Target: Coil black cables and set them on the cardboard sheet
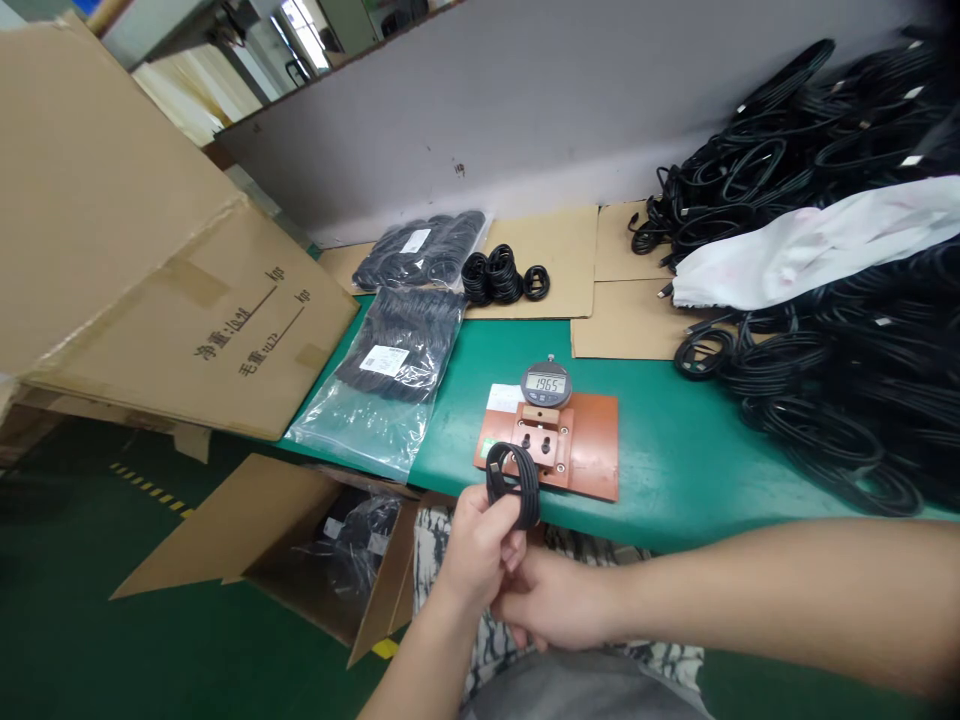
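Note:
My left hand (478, 548) grips a small coil of black cable (514, 485) and holds it up just in front of the bench edge. My right hand (551, 598) comes in from the right, below the coil, with its curled fingers against my left hand. Whether those fingers hold anything is hidden. Beyond the coil, a digital thickness gauge (546, 384) reads about 19.65 and stands on a brown fixture plate (592, 450) on the green bench top (675, 460).
Large heaps of coiled black cables (832, 390) fill the bench's right side, partly under a white cloth (810, 245). Clear plastic bags of cable (386, 380) lie at left on cardboard sheets (540, 250). An open carton (330, 560) holding bagged cable stands on the floor, beneath a large cardboard flap (150, 260).

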{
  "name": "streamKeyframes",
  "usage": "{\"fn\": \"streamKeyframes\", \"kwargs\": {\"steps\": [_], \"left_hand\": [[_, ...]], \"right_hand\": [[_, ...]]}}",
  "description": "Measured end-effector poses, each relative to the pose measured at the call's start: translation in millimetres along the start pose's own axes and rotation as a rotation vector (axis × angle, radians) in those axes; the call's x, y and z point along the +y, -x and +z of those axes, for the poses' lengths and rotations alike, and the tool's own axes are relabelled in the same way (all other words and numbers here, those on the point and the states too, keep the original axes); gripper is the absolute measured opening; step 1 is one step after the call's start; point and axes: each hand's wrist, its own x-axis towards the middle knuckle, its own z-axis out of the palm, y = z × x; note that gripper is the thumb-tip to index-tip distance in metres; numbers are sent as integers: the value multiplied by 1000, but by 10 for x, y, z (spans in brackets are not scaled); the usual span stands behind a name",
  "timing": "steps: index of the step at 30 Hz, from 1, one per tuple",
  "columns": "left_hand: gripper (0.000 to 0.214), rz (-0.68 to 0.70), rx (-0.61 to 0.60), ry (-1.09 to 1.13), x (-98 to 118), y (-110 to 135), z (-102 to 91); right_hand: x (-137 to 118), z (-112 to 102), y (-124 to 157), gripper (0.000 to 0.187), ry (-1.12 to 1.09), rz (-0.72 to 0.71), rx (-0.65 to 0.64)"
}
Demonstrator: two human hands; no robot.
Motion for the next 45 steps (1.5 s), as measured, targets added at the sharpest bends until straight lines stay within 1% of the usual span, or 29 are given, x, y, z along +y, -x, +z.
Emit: {"fn": "streamKeyframes", "kwargs": {"steps": [5, 18, 26, 39, 45], "left_hand": [[37, 8, 1, -6, -8, -24, 0], [35, 36, -3, -6, -35, -52, -4], [34, 48, -28, -10, -70, -54, -40], [34, 48, -11, 0, -53, -54, -5], [35, 47, -13, -2, -47, -55, -2]], "right_hand": [[12, -4, -5, 13, 2, 14, -5], [86, 7, -35, 10, -30, 20, -9], [57, 16, -19, 10, -31, 33, -10], [12, 7, -1, 13, -40, 29, -16], [9, -1, 11, 13, -7, 35, -23]]}}
